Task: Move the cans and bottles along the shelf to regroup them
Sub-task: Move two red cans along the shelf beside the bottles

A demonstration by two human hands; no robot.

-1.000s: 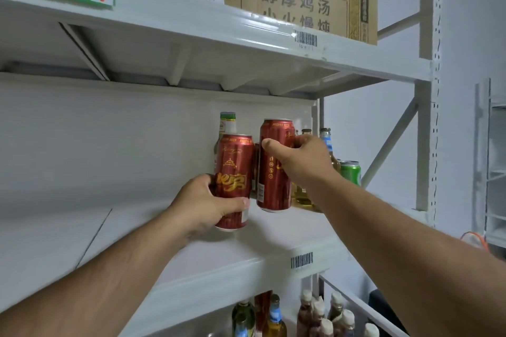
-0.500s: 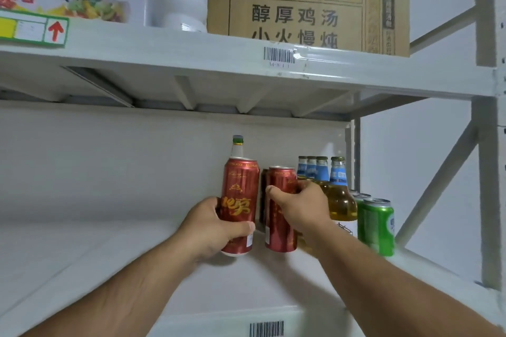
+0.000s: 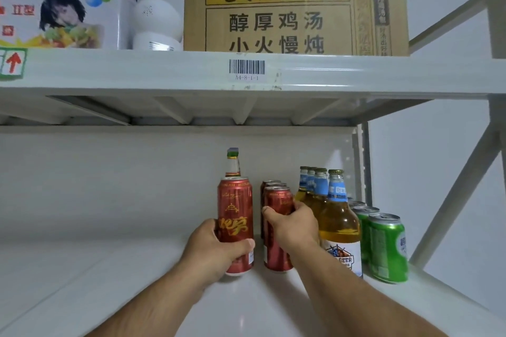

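Observation:
My left hand (image 3: 212,250) grips a tall red can (image 3: 235,208) with gold lettering, its base at the white shelf (image 3: 109,276). My right hand (image 3: 291,226) grips a second red can (image 3: 276,257) at the front of a row of red cans (image 3: 271,185). A green-capped bottle (image 3: 232,163) stands behind the left can. To the right stand several amber bottles with blue neck labels (image 3: 338,216), then green cans (image 3: 387,247).
The upper shelf (image 3: 164,68) carries a brown noodle carton (image 3: 295,3), a white round device (image 3: 157,24) and a white printed box (image 3: 60,0). A white upright post and diagonal brace (image 3: 460,191) close the right end. The shelf's left half is bare.
The view has tilted up and moved closer. Both red cans have come down from the air to the shelf, the right one in line with the other red cans.

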